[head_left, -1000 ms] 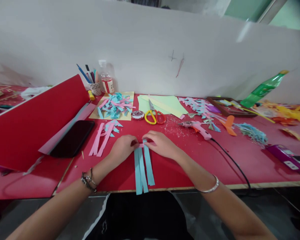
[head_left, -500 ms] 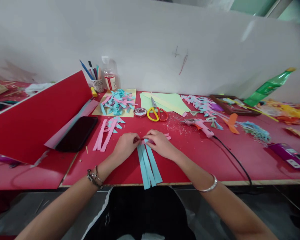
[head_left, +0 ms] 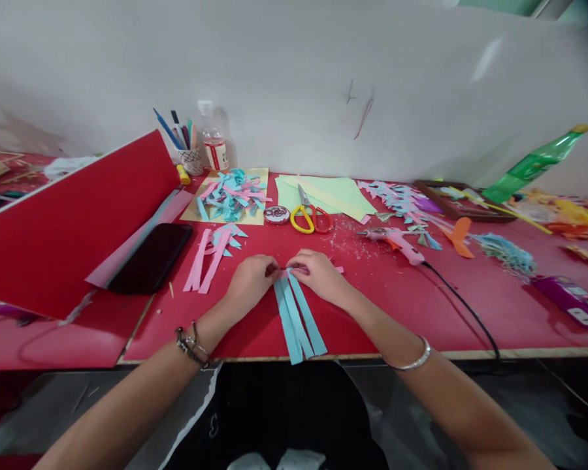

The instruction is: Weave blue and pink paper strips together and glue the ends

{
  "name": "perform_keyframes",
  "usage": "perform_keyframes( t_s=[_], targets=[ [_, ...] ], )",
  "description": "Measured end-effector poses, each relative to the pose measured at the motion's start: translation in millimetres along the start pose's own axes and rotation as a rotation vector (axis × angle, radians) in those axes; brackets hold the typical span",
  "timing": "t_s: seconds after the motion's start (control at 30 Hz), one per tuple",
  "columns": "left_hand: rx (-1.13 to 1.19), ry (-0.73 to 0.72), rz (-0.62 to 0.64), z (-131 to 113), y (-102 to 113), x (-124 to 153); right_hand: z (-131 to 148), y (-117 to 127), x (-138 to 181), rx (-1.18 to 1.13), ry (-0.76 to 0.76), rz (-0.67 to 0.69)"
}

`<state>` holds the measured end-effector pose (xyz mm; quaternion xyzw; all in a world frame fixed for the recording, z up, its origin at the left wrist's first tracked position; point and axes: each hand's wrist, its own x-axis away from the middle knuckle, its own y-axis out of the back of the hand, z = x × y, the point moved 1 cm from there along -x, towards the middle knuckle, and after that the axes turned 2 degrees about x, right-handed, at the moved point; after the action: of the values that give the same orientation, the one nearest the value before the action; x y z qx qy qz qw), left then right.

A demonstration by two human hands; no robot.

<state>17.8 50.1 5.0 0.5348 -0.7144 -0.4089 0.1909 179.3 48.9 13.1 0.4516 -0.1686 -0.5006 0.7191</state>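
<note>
Light blue paper strips (head_left: pixel 298 320) fan out toward me, their lower ends at the table's front edge. A bit of pink paper (head_left: pixel 284 273) shows at their top, between my fingertips. My left hand (head_left: pixel 251 282) pinches the strips' top from the left. From the right, my right hand (head_left: pixel 318 277) pinches the same end, thumb and fingers together. Its fingers partly hide more pink paper, whose tip pokes out behind the hand. Left of my hands lie loose pink strips (head_left: pixel 214 261); scissors (head_left: pixel 311 219) with yellow and red handles rest beyond.
A pink glue gun (head_left: pixel 396 243) with a black cord lies to the right. A black phone (head_left: pixel 151 258) lies beside a leaning red board (head_left: pixel 83 222). Cut paper pieces (head_left: pixel 232 196), a pen cup (head_left: pixel 191 160), a clear bottle (head_left: pixel 214 147) and a green bottle (head_left: pixel 534 166) stand farther back.
The view has shifted slightly. Both hands stay pinched at the top of the blue strips, whose lower ends have swung a little to the right.
</note>
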Motion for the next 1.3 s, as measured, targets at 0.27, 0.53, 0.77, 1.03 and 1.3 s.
perform_keyframes(
  t_s=[0.27,0.53,0.77,1.03,1.3],
  targets=[
    [-0.08,-0.032,0.003,-2,1,3,4,-2,6,0.073,0.036,0.029],
    [-0.002,-0.093,0.034,4,8,4,1,0,16,0.154,0.065,0.044],
    [-0.032,-0.216,0.169,13,15,13,1,-3,15,0.322,0.107,0.044],
    [-0.309,-0.288,0.169,7,15,21,2,-2,21,0.466,0.163,0.046],
    [-0.493,-0.294,0.115,-5,8,24,-4,0,30,0.405,0.092,-0.019]
  ],
)
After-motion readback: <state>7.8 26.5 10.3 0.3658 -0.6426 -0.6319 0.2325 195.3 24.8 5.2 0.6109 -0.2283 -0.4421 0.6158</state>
